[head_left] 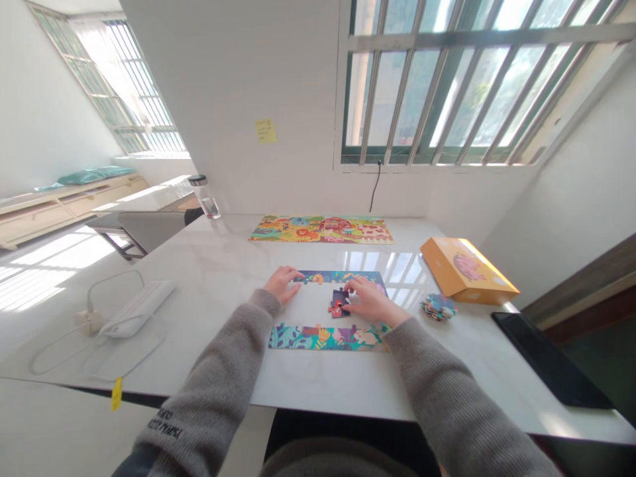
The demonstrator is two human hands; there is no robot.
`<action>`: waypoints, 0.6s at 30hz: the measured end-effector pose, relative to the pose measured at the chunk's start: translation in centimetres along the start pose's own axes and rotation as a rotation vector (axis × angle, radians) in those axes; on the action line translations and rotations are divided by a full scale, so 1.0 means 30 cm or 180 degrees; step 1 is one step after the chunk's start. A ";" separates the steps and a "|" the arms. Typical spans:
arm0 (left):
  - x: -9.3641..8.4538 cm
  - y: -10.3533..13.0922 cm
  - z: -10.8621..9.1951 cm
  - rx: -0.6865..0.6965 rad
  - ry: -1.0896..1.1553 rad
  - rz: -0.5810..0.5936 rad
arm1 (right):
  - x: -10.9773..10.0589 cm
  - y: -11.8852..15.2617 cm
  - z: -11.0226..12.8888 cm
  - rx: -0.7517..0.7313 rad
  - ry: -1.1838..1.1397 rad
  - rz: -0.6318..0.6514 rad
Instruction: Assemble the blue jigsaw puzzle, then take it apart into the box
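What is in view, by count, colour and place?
table: 1, white, foreground
puzzle strips: 2, multicoloured, centre
puzzle cluster: 1, dark and red, between strips
loose pieces: 1 pile, multicoloured, beside box
illustrated panel: 1, multicoloured, far edge
box: 1, orange, right
flat slab: 1, black, right edge
bottle: 1, clear, far left
power strip: 1, white, left
note: 1, yellow, wall
cloth: 1, teal, background
windows: at least 2, greenish, background
left hand: 1, grey sleeve, farther strip
right hand: 1, grey sleeve, cluster

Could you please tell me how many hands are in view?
2: the left hand at the left end of the blue puzzle strip; the right hand at the dark puzzle pieces.
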State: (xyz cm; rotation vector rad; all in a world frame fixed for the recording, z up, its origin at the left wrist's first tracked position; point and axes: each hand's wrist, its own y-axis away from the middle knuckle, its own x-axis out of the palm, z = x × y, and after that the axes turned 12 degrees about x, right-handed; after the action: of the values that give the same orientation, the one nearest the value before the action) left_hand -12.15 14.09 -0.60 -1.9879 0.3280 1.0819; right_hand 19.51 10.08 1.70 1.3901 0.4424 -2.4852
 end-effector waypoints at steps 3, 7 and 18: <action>0.009 -0.023 -0.090 0.0182 0.0426 0.0148 | -0.005 -0.001 0.021 0.0070 -0.0555 0.0033; 0.027 -0.041 -0.195 -0.0005 0.1136 0.0339 | 0.014 -0.005 0.074 0.0132 -0.1310 -0.0032; 0.071 -0.040 -0.163 -0.0785 0.1228 0.0189 | 0.053 -0.009 0.086 -0.0079 -0.0654 -0.0444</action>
State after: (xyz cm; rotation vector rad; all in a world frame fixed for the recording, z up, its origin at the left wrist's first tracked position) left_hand -7.41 11.41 -0.25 -2.4243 0.4771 0.7979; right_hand 16.61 9.20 1.66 1.1141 0.5399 -2.6887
